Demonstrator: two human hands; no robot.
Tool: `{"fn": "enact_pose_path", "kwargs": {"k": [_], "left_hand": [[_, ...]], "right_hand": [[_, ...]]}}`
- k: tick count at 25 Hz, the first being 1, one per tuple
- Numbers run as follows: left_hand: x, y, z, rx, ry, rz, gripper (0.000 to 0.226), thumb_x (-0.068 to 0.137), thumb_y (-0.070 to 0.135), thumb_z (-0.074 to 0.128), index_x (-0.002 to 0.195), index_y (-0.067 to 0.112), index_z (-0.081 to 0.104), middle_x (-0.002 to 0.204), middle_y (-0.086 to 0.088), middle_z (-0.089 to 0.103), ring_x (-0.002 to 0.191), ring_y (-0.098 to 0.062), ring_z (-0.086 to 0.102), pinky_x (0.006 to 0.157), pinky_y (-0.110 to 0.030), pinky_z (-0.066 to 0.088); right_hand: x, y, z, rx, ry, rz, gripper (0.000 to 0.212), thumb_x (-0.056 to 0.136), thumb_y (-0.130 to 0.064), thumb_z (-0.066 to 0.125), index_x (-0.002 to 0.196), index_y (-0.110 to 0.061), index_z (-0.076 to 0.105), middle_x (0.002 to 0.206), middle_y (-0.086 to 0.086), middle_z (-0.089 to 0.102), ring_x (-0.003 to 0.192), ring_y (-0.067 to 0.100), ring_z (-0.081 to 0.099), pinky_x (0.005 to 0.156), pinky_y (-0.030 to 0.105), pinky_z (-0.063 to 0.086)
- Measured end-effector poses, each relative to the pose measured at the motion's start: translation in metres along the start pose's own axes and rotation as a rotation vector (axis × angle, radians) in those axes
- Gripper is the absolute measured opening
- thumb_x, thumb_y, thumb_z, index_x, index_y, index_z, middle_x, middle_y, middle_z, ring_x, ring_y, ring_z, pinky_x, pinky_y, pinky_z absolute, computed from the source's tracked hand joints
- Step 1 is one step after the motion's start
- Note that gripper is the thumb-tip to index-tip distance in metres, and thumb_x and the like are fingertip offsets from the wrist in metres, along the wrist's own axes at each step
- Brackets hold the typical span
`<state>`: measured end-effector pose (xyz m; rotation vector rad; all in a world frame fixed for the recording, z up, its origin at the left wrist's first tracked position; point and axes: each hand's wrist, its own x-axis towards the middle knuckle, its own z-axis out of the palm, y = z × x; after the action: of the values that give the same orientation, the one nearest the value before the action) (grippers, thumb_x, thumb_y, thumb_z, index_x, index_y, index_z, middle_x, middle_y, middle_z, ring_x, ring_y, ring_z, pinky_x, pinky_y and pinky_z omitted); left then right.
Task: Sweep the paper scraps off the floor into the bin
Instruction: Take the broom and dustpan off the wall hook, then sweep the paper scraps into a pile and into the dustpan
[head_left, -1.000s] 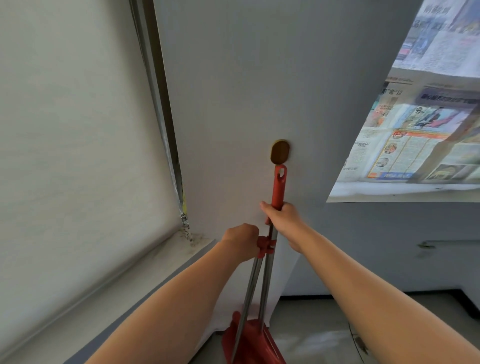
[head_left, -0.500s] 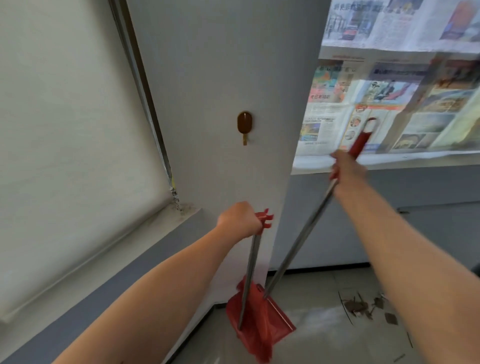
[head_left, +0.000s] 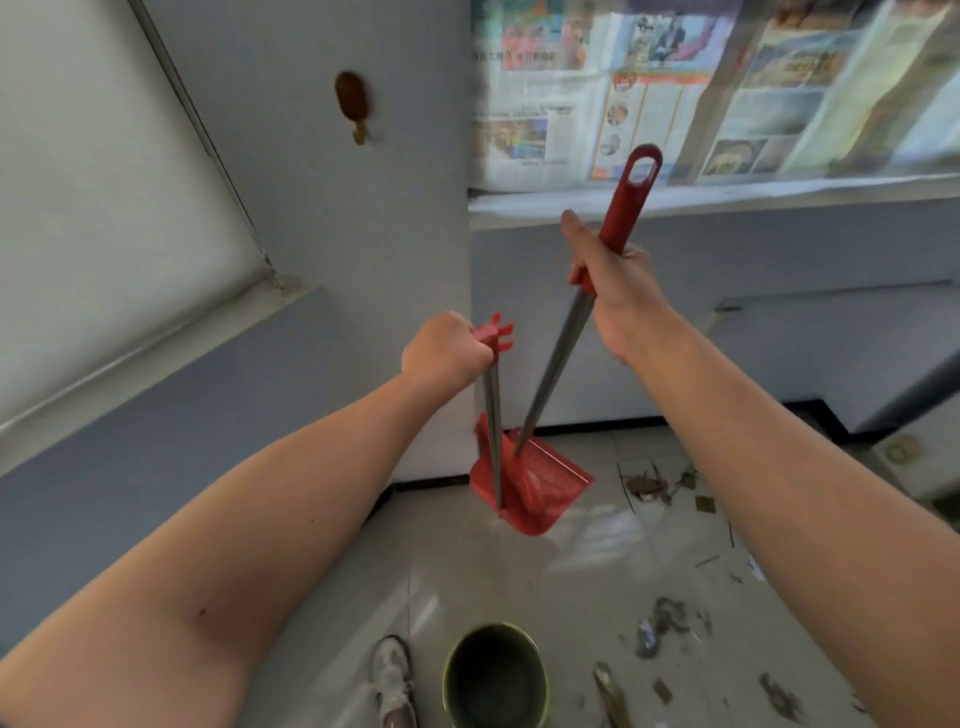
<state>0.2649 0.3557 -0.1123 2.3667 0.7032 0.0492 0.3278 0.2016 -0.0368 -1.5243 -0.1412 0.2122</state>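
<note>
My left hand (head_left: 445, 349) grips the top of a red dustpan's metal handle, and the dustpan (head_left: 540, 483) hangs above the floor. My right hand (head_left: 610, 280) holds the red grip of a broom (head_left: 626, 200) whose metal shaft slants down into the pan, with the red bristles resting inside. A round dark green bin (head_left: 496, 675) stands on the floor at the bottom centre. Brown and grey paper scraps (head_left: 660, 623) lie scattered over the tiled floor to the right, with more scraps (head_left: 652, 486) near the far wall.
A brown wall hook (head_left: 354, 104) sits on the grey pillar above the dustpan. Newspapers (head_left: 675, 93) cover the window at upper right. A window ledge (head_left: 156, 353) runs along the left wall. My shoe (head_left: 392, 675) is beside the bin.
The broom and dustpan came off the wall hook and were pulled apart at the top. My view tilted down, bringing the bin, shoe and more scraps into sight.
</note>
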Motion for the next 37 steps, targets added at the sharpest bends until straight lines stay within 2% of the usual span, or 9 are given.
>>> {"fn": "enact_pose_path", "kwargs": {"k": [3, 5, 8, 11, 14, 20, 27, 32, 37], "left_hand": [[-0.037, 0.009, 0.021, -0.066, 0.022, -0.051, 0.030, 0.072, 0.040, 0.059, 0.081, 0.017, 0.076, 0.077, 0.004, 0.075, 0.070, -0.020, 0.071, 0.063, -0.034, 0.059], [-0.064, 0.016, 0.035, -0.044, 0.017, -0.054, 0.025, 0.070, 0.035, 0.061, 0.075, 0.014, 0.074, 0.067, 0.001, 0.072, 0.063, -0.022, 0.068, 0.061, -0.034, 0.057], [-0.104, 0.020, 0.052, -0.002, 0.005, -0.056, 0.016, 0.067, 0.026, 0.065, 0.067, 0.011, 0.071, 0.058, -0.004, 0.066, 0.057, -0.025, 0.065, 0.056, -0.032, 0.050], [-0.146, 0.018, 0.067, -0.032, -0.012, -0.059, 0.020, 0.062, 0.029, 0.063, 0.070, 0.012, 0.072, 0.066, -0.003, 0.072, 0.062, -0.023, 0.069, 0.060, -0.034, 0.055], [-0.185, 0.025, 0.086, -0.106, 0.011, -0.054, 0.020, 0.067, 0.029, 0.064, 0.070, 0.010, 0.069, 0.065, -0.006, 0.069, 0.063, -0.027, 0.067, 0.058, -0.030, 0.049], [-0.272, 0.037, 0.141, -0.101, 0.007, -0.004, 0.016, 0.072, 0.025, 0.059, 0.066, 0.010, 0.061, 0.059, -0.004, 0.057, 0.065, -0.032, 0.061, 0.057, -0.029, 0.042], [-0.323, 0.080, 0.191, -0.046, -0.001, 0.078, 0.020, 0.076, 0.023, 0.057, 0.066, 0.007, 0.061, 0.055, -0.005, 0.056, 0.056, -0.029, 0.057, 0.050, -0.028, 0.036], [-0.352, 0.123, 0.254, 0.004, -0.068, 0.079, 0.023, 0.078, 0.028, 0.057, 0.071, 0.007, 0.065, 0.058, -0.007, 0.065, 0.056, -0.028, 0.067, 0.058, -0.035, 0.057], [-0.392, 0.172, 0.308, 0.090, -0.154, 0.135, 0.018, 0.082, 0.023, 0.063, 0.073, 0.009, 0.068, 0.061, -0.006, 0.068, 0.042, -0.019, 0.065, 0.050, -0.033, 0.057]], "right_hand": [[-0.042, 0.011, -0.042, -0.409, -0.051, -0.039, 0.047, 0.081, -0.062, 0.054, 0.061, -0.020, 0.062, 0.069, -0.002, 0.065, 0.079, 0.017, 0.060, 0.091, 0.036, 0.044], [-0.069, 0.018, -0.075, -0.663, -0.184, 0.024, 0.051, 0.083, -0.065, 0.048, 0.087, -0.020, 0.069, 0.085, 0.005, 0.068, 0.084, 0.021, 0.059, 0.087, 0.038, 0.048], [-0.103, 0.023, -0.121, -0.388, -0.528, 0.442, 0.030, 0.096, -0.020, 0.047, 0.121, -0.010, 0.058, 0.071, 0.011, 0.062, 0.064, 0.025, 0.065, 0.070, 0.038, 0.059], [-0.136, 0.032, -0.156, -0.156, -0.660, 0.714, 0.030, 0.096, -0.013, 0.035, 0.109, -0.003, 0.060, 0.085, 0.026, 0.068, 0.080, 0.036, 0.072, 0.069, 0.036, 0.062], [-0.187, 0.043, -0.191, -0.479, -0.795, 0.797, 0.036, 0.095, -0.039, 0.050, 0.101, -0.005, 0.060, 0.106, 0.029, 0.068, 0.085, 0.033, 0.073, 0.070, 0.033, 0.061], [-0.301, 0.067, -0.294, -0.550, -0.525, 1.080, 0.041, 0.084, -0.006, 0.069, 0.119, -0.001, 0.048, 0.072, 0.008, 0.064, 0.040, 0.007, 0.051, 0.042, 0.019, 0.052], [-0.380, 0.076, -0.397, -0.373, -0.432, 1.127, 0.025, 0.087, 0.000, 0.059, 0.110, 0.001, 0.050, 0.056, 0.002, 0.051, 0.035, 0.006, 0.044, 0.033, 0.017, 0.040], [-0.423, 0.113, -0.490, -0.312, -0.287, 1.011, 0.007, 0.084, 0.004, 0.059, 0.084, -0.002, 0.055, 0.052, 0.005, 0.048, 0.033, 0.009, 0.040, 0.035, 0.017, 0.035], [-0.468, 0.150, -0.588, -0.084, -0.125, 1.073, 0.016, 0.087, 0.002, 0.055, 0.100, -0.006, 0.055, 0.063, 0.010, 0.053, 0.036, 0.013, 0.042, 0.033, 0.016, 0.037]]}}
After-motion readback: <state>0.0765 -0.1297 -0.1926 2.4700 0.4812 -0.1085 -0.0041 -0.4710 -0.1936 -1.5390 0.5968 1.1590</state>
